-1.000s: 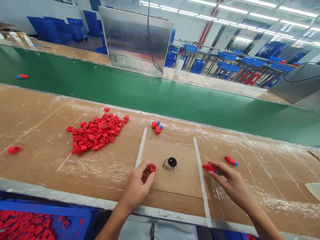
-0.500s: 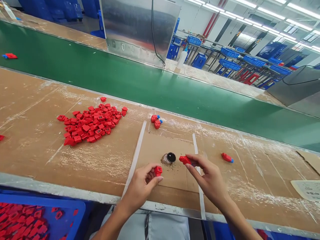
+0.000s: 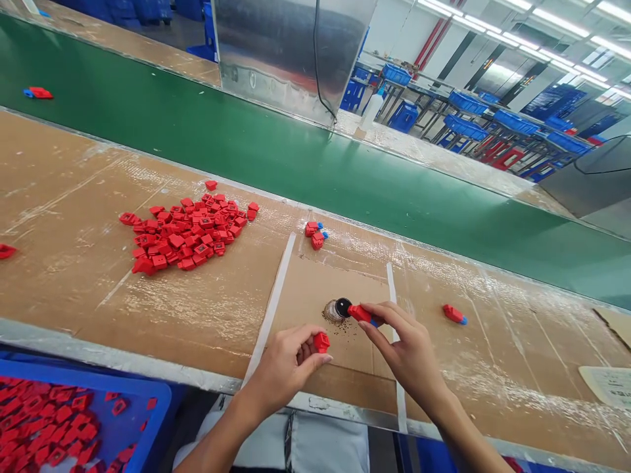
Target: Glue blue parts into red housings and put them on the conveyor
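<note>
Between thumb and fingers of my left hand [image 3: 290, 358] is a small red plastic block [image 3: 322, 342], its hollow square side facing up. My right hand [image 3: 401, 345] pinches a red plastic piece with a blue end [image 3: 359, 313]. The red tip of that piece is at the rim of a small round black-topped pot [image 3: 342, 307], and I cannot tell if it touches. Dark specks are scattered around the pot on a cardboard sheet [image 3: 300, 302]. Two red-and-blue pieces [image 3: 317, 236] lie beyond the sheet, and another red-and-blue piece [image 3: 454, 315] lies to the right.
A large heap of red blocks [image 3: 187, 233] covers part of the bench at left. Behind the bench runs a green conveyor belt [image 3: 276, 151] carrying one red-and-blue piece [image 3: 38, 92]. At lower left stands a blue bin [image 3: 162, 401] of red parts. A metal housing [image 3: 280, 59] rises behind the belt.
My right hand has brought its red-and-blue piece left to the pot's rim. My left hand still holds its block. The view has shifted slightly, and the piece on the belt appears farther right.
</note>
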